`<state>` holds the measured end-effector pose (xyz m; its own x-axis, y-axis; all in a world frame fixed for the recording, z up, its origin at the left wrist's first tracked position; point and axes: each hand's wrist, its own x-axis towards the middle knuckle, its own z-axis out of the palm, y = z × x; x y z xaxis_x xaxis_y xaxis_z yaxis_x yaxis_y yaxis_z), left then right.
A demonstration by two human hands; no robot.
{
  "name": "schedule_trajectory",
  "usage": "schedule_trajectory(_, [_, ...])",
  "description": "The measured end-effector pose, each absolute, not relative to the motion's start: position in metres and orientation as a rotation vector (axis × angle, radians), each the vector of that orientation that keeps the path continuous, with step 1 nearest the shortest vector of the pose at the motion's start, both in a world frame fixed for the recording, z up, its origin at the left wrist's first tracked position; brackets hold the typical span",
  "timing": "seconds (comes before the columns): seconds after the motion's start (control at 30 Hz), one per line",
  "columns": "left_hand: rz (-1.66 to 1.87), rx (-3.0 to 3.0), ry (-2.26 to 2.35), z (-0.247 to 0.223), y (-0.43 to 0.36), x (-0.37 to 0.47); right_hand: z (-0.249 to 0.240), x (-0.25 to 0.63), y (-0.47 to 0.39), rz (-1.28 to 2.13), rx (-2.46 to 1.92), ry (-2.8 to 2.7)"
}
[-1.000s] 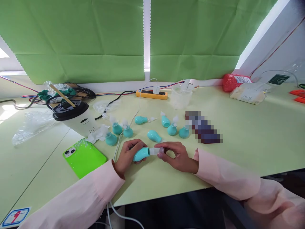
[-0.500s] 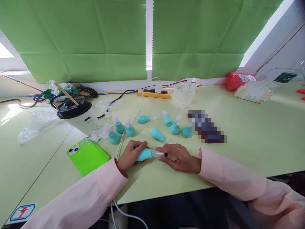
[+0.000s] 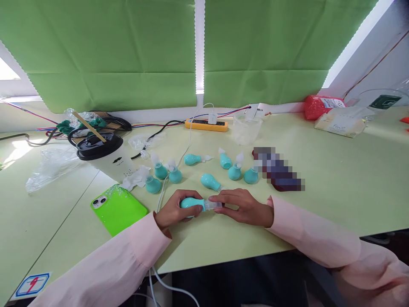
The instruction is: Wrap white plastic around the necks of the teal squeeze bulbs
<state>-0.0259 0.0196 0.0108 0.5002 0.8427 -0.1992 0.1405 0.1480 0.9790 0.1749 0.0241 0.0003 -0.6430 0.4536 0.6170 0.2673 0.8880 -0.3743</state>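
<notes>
While curled tight around a smooth teal rubber bulb, left hand rests near table edge; right hand fingertips pinched on its clear plastic tip.

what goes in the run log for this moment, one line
left hand: grips teal bulb | right hand: pinches clear tip | bulb lying sideways over table

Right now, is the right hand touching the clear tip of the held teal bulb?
Touching. The head view shows the right hand pinching the clear tip, while the left hand grips the teal bulb.
</notes>
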Motion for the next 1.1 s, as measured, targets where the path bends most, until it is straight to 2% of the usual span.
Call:
schedule_trajectory(0.27, [0.691, 1.729, 0.994, 0.013, 0.019, -0.024, -0.002, 0.173, 0.021, 0.497, -0.622, -2.209])
schedule_trajectory(0.97, [0.794, 1.986, 1.093, 0.002, 0.014, -0.018, -0.006, 0.166, 0.014, 1.497, -0.937, -1.744])
schedule_trajectory(1.1, [0.828, 2.036, 1.109, 0.001, 0.015, -0.018, -0.008, 0.165, 0.015, 1.577, -0.933, -1.696])
